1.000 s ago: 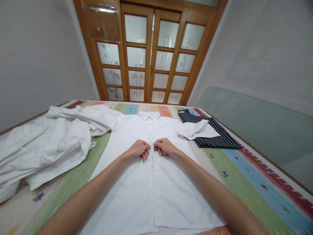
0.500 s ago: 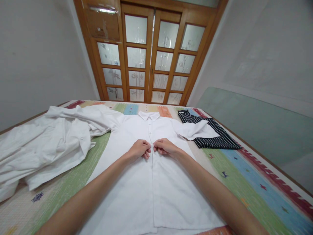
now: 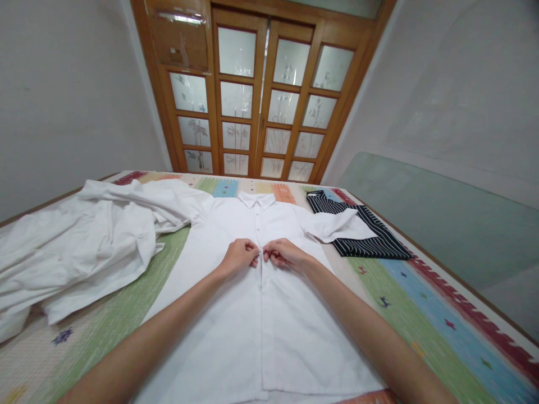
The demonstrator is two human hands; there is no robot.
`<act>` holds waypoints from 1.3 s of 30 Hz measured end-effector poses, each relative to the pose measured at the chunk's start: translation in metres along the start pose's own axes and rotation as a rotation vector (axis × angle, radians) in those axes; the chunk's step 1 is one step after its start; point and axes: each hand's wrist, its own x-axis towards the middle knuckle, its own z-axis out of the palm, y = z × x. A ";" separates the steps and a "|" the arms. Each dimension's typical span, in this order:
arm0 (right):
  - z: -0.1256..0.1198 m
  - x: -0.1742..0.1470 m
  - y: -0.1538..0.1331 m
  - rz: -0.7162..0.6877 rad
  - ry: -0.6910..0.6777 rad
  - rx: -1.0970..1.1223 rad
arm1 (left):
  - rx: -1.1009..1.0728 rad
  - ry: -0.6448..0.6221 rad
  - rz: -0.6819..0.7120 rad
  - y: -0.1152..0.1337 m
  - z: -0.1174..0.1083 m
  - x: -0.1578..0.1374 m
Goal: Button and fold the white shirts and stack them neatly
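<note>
A white short-sleeved shirt (image 3: 219, 336) lies front up before me, its collar at the far end. Both my hands meet over the middle of its button placket. My left hand (image 3: 242, 255) is closed, thumb and fingertips pinching the placket edge from the left. Opposite it, my right hand (image 3: 286, 253) pinches the other side of the placket, its fingers curled. A tiny button seems to sit between the fingertips, but it is mostly hidden. Above the hands, several small buttons run up to the collar (image 3: 256, 200). The right sleeve overlaps a folded black garment with white stripes (image 3: 368, 247).
A crumpled heap of white clothing (image 3: 96, 241) lies at the left, touching the shirt's left sleeve area. Beneath everything is a patterned, colour-striped cover (image 3: 404, 314). A pale green board (image 3: 442, 202) stands along the right side. Wooden doors with glass panes (image 3: 256, 106) are beyond the far edge.
The hands stay at the same spot on the placket, with only slight finger movement. The left fingers are drawn in a little more tightly. The clothes lie as before.
</note>
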 end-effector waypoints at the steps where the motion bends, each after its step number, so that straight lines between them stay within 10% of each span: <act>1: 0.000 0.000 0.000 0.007 0.004 -0.001 | -0.023 0.005 -0.012 0.000 0.001 0.001; 39: 0.000 -0.002 0.002 -0.028 0.018 -0.007 | 0.137 -0.007 0.039 0.003 0.000 -0.005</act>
